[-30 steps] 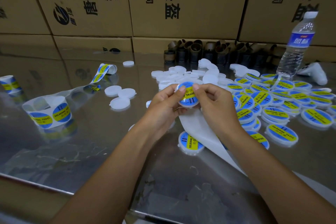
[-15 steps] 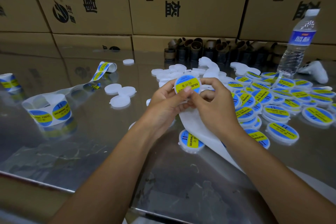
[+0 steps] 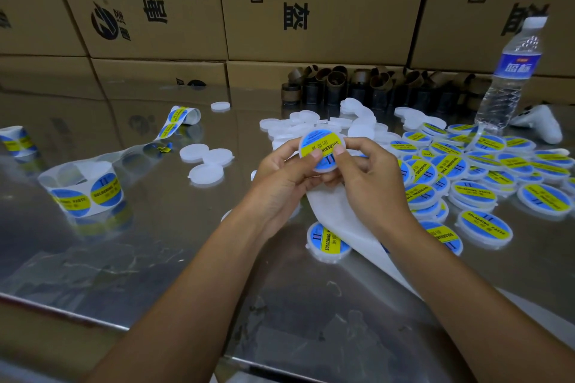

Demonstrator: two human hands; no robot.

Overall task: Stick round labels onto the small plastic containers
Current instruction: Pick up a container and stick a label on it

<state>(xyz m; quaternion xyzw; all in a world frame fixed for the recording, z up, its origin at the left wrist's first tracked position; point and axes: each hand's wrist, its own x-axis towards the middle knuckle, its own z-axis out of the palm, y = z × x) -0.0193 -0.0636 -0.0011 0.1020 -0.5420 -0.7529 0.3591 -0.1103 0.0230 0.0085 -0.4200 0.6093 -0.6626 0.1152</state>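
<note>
Both my hands, left and right, pinch a labelled container, thumbs pressing its label. Labelled pile large; unlabelled containers remain.

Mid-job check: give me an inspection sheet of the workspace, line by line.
Surface: shiny metal table, scuffed.
Job's things: container, labelled, in both hands; labelled pile to its right; blank containers behind it; label roll at left.
Clutter: water bottle, brown tubes, backing strip under the hands.
Hands: left hand and right hand pinch the container, thumbs on its label.
Cables: nothing seen.
Surroundings: cardboard boxes stacked behind.
</note>
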